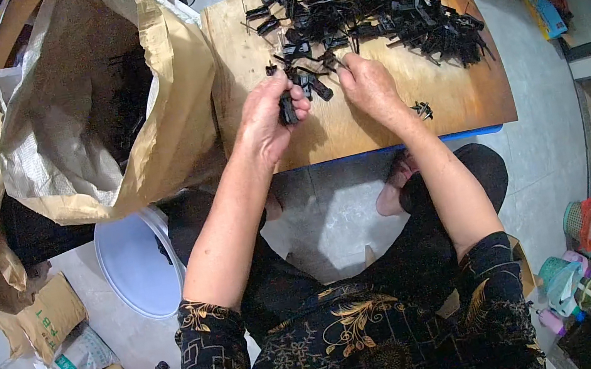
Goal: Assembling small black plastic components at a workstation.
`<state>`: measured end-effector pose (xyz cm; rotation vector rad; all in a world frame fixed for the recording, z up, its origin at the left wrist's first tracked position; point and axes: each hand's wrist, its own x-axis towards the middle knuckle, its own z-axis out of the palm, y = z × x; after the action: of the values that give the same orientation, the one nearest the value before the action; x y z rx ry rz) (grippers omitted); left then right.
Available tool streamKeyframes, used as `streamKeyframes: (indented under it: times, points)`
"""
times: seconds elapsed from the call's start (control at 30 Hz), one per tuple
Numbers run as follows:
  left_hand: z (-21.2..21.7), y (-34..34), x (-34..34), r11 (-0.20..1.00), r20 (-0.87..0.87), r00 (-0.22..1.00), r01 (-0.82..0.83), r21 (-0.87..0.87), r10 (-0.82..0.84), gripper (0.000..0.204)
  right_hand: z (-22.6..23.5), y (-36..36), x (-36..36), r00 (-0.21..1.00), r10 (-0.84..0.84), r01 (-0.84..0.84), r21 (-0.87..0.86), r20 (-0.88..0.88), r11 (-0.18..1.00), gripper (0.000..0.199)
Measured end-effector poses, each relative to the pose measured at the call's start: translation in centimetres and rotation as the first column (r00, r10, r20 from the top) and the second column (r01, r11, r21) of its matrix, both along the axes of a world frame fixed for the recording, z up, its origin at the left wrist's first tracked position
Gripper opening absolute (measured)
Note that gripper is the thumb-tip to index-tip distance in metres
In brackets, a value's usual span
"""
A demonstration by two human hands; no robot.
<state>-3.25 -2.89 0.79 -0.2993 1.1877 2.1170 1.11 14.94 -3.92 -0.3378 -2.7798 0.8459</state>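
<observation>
My left hand point(270, 114) is curled round small black plastic parts point(287, 107), which stick out between its fingers above the wooden board point(231, 31). To its right, my right hand point(371, 87) is closed with thumb and forefinger pinched together. Its fingertips meet the end of a dark piece point(328, 62), but what they grip is too small to make out. Several loose black parts point(310, 84) lie between the two hands. Beyond them a large heap of the same black parts with thin prongs point(400, 14) spreads over the far side of the board.
A big paper sack point(183, 117), its mouth gaping and dark parts inside, stands against the board's left side. Below it is a white bucket point(139, 269). A few small pieces point(422, 110) lie near the board's front right. Packages point(52, 319) and baskets point(576, 223) stand on the floor.
</observation>
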Motion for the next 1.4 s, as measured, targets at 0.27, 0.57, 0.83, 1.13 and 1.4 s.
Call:
streamKeyframes:
  times: [0.27,0.57,0.83,1.13,1.4]
  points:
    - [0.7,2.4,1.3,0.988,0.06,0.988,0.14,0.062,-0.144,0.025,2.6,-1.8,3.0,0.975,0.081,-0.154,-0.367,-0.205,0.917,0.015]
    - [0.0,2.5,1.5,0.932,-0.046,0.989,0.146,0.332,-0.139,0.025,3.0,-1.5,5.2,0.975,0.172,-0.219,-0.466,-0.142,0.857,0.016]
    - [1.3,2.6,2.2,0.973,-0.284,0.946,0.196,0.118,-0.156,0.033,2.0,-1.7,5.2,0.95,0.108,-0.277,-0.634,-0.293,0.722,0.024]
    - [1.2,1.8,2.6,0.884,-0.47,0.794,0.172,-0.435,-0.386,0.037,3.8,-2.1,4.5,0.977,0.175,-0.199,-0.82,-0.123,0.537,0.033]
    - [1.2,1.9,2.7,0.887,-0.541,0.754,0.119,-0.446,-0.373,0.028,2.9,-2.7,3.8,0.973,0.213,-0.189,-0.825,-0.086,0.532,0.034]
